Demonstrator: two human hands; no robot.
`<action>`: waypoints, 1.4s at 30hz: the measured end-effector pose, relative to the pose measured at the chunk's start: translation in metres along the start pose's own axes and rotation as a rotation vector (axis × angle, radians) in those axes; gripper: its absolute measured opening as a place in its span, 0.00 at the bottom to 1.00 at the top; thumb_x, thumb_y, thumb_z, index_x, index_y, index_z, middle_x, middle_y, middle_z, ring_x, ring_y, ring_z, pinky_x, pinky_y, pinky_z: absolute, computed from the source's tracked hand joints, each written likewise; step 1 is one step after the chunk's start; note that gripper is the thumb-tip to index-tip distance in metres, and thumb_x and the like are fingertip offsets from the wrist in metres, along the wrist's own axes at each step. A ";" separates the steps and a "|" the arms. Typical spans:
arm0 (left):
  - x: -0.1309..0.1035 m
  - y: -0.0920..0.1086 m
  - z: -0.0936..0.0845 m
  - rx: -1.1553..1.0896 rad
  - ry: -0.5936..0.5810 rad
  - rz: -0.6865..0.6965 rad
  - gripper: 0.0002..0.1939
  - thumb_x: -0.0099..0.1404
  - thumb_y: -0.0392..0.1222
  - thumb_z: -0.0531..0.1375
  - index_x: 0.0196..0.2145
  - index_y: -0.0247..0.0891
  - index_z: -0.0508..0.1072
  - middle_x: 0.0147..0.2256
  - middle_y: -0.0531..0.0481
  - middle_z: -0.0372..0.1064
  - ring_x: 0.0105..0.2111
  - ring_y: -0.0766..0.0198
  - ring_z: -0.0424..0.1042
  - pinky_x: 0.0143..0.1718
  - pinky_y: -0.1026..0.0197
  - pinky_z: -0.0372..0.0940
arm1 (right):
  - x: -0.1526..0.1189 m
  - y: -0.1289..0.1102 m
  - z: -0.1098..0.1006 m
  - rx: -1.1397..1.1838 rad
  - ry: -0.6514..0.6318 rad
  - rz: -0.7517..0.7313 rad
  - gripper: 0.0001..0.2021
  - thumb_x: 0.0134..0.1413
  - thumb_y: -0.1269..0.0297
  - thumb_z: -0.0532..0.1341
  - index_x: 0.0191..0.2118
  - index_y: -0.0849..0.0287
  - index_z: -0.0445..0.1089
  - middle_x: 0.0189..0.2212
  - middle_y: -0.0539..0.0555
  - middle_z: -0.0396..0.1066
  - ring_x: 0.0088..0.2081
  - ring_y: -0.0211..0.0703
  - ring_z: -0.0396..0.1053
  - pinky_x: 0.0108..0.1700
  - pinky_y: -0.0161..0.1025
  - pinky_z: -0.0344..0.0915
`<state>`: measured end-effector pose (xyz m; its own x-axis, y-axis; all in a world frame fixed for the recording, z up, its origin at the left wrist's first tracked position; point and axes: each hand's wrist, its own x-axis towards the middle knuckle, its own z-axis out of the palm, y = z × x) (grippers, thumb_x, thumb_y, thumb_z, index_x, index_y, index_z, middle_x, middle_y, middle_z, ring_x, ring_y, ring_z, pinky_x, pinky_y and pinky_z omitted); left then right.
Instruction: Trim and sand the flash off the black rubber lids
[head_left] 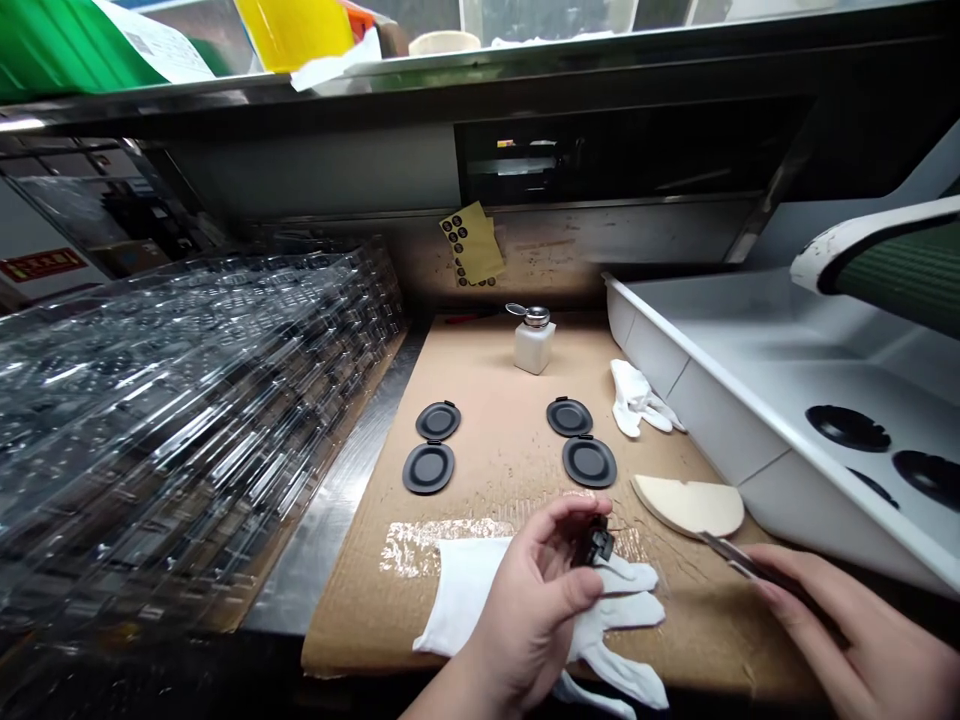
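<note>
The left hand [536, 605] pinches a small black plastic part [601, 544] above the near white glove [466, 588]. The right hand [874, 635], at right, grips a thin metal-tipped tool [729, 554]. 4 round black pieces [429, 467] lie farther away on cardboard [495, 370].

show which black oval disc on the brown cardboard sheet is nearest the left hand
The front black oval disc of the right pair, just beyond the left hand; the disc behind it and the left pair lie farther off.

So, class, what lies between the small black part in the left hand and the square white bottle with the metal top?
The head view shows two rounded black discs between them, on the brown cardboard beyond the left hand.
</note>
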<state>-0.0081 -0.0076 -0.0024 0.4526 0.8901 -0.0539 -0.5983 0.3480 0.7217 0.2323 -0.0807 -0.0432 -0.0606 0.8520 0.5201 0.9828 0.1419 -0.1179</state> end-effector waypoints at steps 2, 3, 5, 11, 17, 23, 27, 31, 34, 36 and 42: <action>-0.001 -0.001 0.000 0.188 -0.018 0.011 0.26 0.44 0.38 0.68 0.44 0.40 0.69 0.48 0.43 0.65 0.52 0.53 0.59 0.55 0.55 0.49 | 0.003 -0.003 -0.016 0.066 -0.037 0.006 0.14 0.55 0.56 0.52 0.45 0.54 0.65 0.42 0.50 0.69 0.40 0.40 0.69 0.40 0.35 0.67; -0.002 -0.001 0.000 0.282 -0.028 0.007 0.27 0.44 0.37 0.68 0.44 0.41 0.69 0.48 0.45 0.65 0.52 0.54 0.59 0.55 0.55 0.49 | 0.006 -0.007 -0.024 0.095 -0.051 -0.017 0.14 0.55 0.58 0.52 0.46 0.53 0.65 0.43 0.50 0.68 0.42 0.41 0.68 0.42 0.36 0.66; -0.003 0.000 0.002 0.455 -0.045 0.013 0.27 0.45 0.35 0.67 0.44 0.44 0.69 0.49 0.47 0.64 0.52 0.54 0.59 0.54 0.56 0.50 | 0.014 -0.015 -0.038 0.114 -0.052 -0.087 0.15 0.54 0.61 0.54 0.49 0.51 0.63 0.45 0.50 0.67 0.44 0.42 0.67 0.44 0.38 0.65; -0.005 0.002 0.012 0.842 -0.109 0.159 0.23 0.49 0.36 0.64 0.44 0.44 0.68 0.46 0.47 0.65 0.50 0.55 0.60 0.53 0.56 0.52 | 0.023 -0.029 -0.057 -0.073 -0.131 -0.225 0.21 0.52 0.68 0.55 0.53 0.46 0.61 0.43 0.50 0.68 0.39 0.42 0.68 0.39 0.40 0.64; -0.004 -0.001 0.011 0.951 -0.124 0.174 0.22 0.51 0.40 0.63 0.45 0.45 0.66 0.47 0.47 0.64 0.51 0.56 0.59 0.54 0.58 0.52 | 0.020 -0.032 -0.058 -0.134 -0.142 -0.291 0.19 0.53 0.67 0.51 0.51 0.50 0.62 0.41 0.53 0.69 0.38 0.46 0.67 0.38 0.44 0.61; -0.004 -0.001 0.010 0.980 -0.133 0.173 0.22 0.52 0.40 0.63 0.45 0.46 0.66 0.47 0.49 0.64 0.51 0.58 0.59 0.54 0.59 0.52 | 0.022 -0.035 -0.056 -0.158 -0.148 -0.285 0.19 0.52 0.66 0.50 0.50 0.52 0.62 0.40 0.54 0.68 0.39 0.49 0.65 0.38 0.46 0.60; -0.004 -0.001 0.010 0.957 -0.104 0.166 0.22 0.51 0.39 0.63 0.45 0.46 0.67 0.47 0.48 0.64 0.51 0.56 0.59 0.54 0.58 0.52 | 0.025 -0.037 -0.056 -0.180 -0.155 -0.296 0.18 0.53 0.65 0.48 0.49 0.54 0.63 0.40 0.55 0.69 0.38 0.48 0.65 0.37 0.45 0.59; -0.004 -0.002 0.011 0.928 -0.084 0.161 0.22 0.50 0.38 0.64 0.44 0.45 0.68 0.46 0.47 0.65 0.50 0.55 0.60 0.53 0.56 0.53 | 0.028 -0.039 -0.057 -0.196 -0.144 -0.308 0.17 0.53 0.64 0.48 0.48 0.54 0.64 0.39 0.55 0.69 0.38 0.49 0.65 0.36 0.45 0.58; -0.004 -0.002 0.012 0.930 -0.080 0.157 0.22 0.50 0.37 0.64 0.44 0.45 0.68 0.47 0.47 0.65 0.50 0.55 0.60 0.53 0.56 0.53 | 0.028 -0.042 -0.057 -0.212 -0.119 -0.317 0.17 0.53 0.65 0.48 0.48 0.56 0.64 0.39 0.56 0.69 0.39 0.50 0.64 0.36 0.45 0.57; -0.004 -0.002 0.011 0.944 -0.089 0.159 0.22 0.51 0.38 0.63 0.44 0.45 0.68 0.47 0.47 0.64 0.50 0.55 0.59 0.53 0.56 0.53 | 0.029 -0.044 -0.058 -0.217 -0.103 -0.322 0.17 0.53 0.65 0.48 0.47 0.57 0.65 0.38 0.56 0.69 0.39 0.50 0.64 0.37 0.46 0.57; -0.003 -0.003 0.006 1.026 -0.172 0.198 0.26 0.49 0.38 0.64 0.46 0.47 0.63 0.48 0.51 0.63 0.51 0.59 0.58 0.54 0.56 0.53 | 0.031 -0.051 -0.061 -0.186 -0.108 -0.235 0.14 0.53 0.68 0.46 0.40 0.53 0.67 0.38 0.53 0.70 0.39 0.48 0.64 0.36 0.44 0.56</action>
<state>-0.0035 -0.0130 -0.0009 0.5434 0.8222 0.1693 0.1372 -0.2860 0.9484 0.1908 -0.0924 0.0306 -0.2978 0.8568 0.4210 0.9543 0.2550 0.1561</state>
